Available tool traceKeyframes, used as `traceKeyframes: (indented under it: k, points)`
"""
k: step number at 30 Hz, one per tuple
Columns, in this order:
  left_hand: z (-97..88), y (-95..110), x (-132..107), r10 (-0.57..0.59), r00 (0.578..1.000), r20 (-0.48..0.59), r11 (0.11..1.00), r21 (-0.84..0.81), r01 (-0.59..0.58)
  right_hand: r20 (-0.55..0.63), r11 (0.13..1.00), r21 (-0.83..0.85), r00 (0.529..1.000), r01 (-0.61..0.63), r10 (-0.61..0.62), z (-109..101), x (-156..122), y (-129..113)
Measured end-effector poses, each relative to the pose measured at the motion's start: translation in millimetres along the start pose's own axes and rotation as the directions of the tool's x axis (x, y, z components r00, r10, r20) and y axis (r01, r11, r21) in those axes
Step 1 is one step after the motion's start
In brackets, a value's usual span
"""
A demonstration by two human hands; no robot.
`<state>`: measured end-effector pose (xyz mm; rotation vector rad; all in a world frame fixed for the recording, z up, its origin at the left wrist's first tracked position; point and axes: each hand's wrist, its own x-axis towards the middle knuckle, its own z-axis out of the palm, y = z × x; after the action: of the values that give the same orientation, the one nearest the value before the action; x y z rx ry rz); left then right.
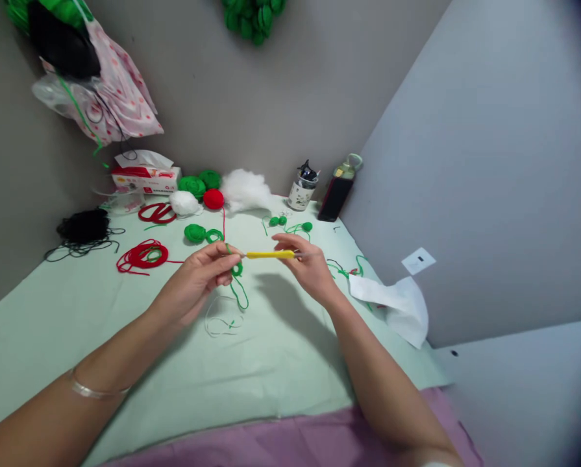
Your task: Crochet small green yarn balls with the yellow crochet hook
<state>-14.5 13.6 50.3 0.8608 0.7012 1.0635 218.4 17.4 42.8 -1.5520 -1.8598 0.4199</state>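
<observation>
Table (280, 370), pale green cover, lightly creased, left end cut off by the frame.
Bag (124, 97): one, thin, pink, spotted, top cropped, contents unclear. Left hand (210, 267): thumb and fingers pinched on green yarn (236, 270). Right hand (306, 261): fingers closed on a hook (269, 255), thumb hard to make out. Stuffing (245, 190): one heap, white, fluffy. Red coil (148, 255): one, flat, looped. Yarn balls (191, 187): five, round; three green, one red, one white. Hook: one, slim, yellow handle, level between both hands above the table, tip indistinct. Green yarn: one small looped piece, strand hanging below the left hand, stitches too small to tell. Small balls (307, 227): three, green.
</observation>
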Motion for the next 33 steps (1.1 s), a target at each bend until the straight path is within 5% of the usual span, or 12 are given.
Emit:
traceKeyframes:
  k: [1, 5, 10, 19, 25, 33]
  points:
    - [-5.1, -2, 4, -0.048, 0.998, -0.037, 0.989, -0.14, 0.043, -0.03, 0.993, -0.102, 0.998, -0.056, 0.053, 0, 5, 13]
    - [-22.6, -8, 12, -0.088, 0.992, -0.093, 0.967, -0.248, 0.063, -0.059, 0.936, -0.294, 0.981, -0.195, 0.186, 8, 14, 52]
    - [-33.2, -7, 11, -0.129, 0.983, -0.13, 0.936, -0.342, 0.078, -0.004, 0.911, -0.348, 0.972, -0.221, 0.235, 16, 14, 61]
    - [-35.0, -3, 7, -0.061, 0.994, -0.09, 0.907, -0.421, 0.018, 0.057, 0.992, 0.041, 0.992, -0.118, 0.116, 10, 4, 27]
    - [-32.2, -11, 4, -0.073, 0.996, 0.049, 0.946, -0.312, 0.084, 0.121, 0.951, 0.308, 0.992, 0.007, -0.046, 21, -18, -14]
    - [-38.6, -18, 4, -0.069, 0.966, 0.25, 0.995, -0.059, 0.086, -0.044, 0.967, 0.028, 0.967, 0.254, -0.252, 27, -33, -19]
